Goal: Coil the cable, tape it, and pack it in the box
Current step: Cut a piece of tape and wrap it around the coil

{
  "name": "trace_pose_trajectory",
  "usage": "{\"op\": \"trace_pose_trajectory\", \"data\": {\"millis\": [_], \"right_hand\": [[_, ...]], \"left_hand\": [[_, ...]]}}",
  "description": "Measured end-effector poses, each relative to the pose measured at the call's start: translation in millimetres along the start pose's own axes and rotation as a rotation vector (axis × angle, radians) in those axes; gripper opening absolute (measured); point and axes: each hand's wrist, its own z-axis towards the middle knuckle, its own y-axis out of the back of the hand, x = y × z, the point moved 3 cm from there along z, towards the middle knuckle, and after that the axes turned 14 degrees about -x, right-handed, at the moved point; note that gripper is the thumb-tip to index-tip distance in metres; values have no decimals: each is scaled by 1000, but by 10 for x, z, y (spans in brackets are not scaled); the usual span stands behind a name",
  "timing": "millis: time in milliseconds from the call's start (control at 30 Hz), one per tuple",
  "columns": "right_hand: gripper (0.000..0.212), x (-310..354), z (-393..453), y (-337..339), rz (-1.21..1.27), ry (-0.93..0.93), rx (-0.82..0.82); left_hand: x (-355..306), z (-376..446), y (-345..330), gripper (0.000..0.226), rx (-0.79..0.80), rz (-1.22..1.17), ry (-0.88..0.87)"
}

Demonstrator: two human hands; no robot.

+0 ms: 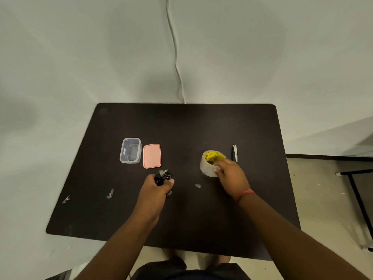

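My left hand [156, 188] is closed around a coiled black cable [163, 177] just above the dark table [181, 126], with a piece of clear tape sticking out at the top of the bundle. My right hand [228, 172] grips a roll of clear tape with a yellow core [211, 158], which stands on the table to the right. An open clear plastic box [130, 150] sits at the left middle, with its pink lid [152, 156] lying flat beside it on the right.
A small white cutter [235, 152] lies right of the tape roll. Scraps of clear tape lie at the left [110, 194], far left [66, 199] and centre [198, 185]. A white wall stands behind the table, and a black frame [355, 190] stands at the right.
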Motion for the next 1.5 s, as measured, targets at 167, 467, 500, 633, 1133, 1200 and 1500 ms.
{"op": "trace_pose_trajectory", "data": {"millis": [167, 467, 500, 633, 1133, 1200, 1500], "right_hand": [[29, 537, -289, 271, 139, 27, -34], [26, 1097, -392, 628, 18, 160, -142], [25, 1126, -385, 641, -2, 172, -147], [26, 1202, -373, 657, -61, 183, -144], [23, 1397, -359, 548, -152, 195, -55], [22, 1393, -333, 547, -157, 183, -36], [23, 1361, -272, 520, -216, 181, 33]], "left_hand": [[-251, -57, -142, 28, -37, 39, -141], [-405, -73, -170, 27, 79, 229, -449], [-413, -61, -157, 25, 78, 247, -469], [-458, -8, -116, 20, 73, 260, -499], [-352, 142, 17, 14, 147, 98, -408], [-337, 160, 9, 13, 158, 93, -401], [-206, 202, -41, 45, 184, 137, -324]]}}
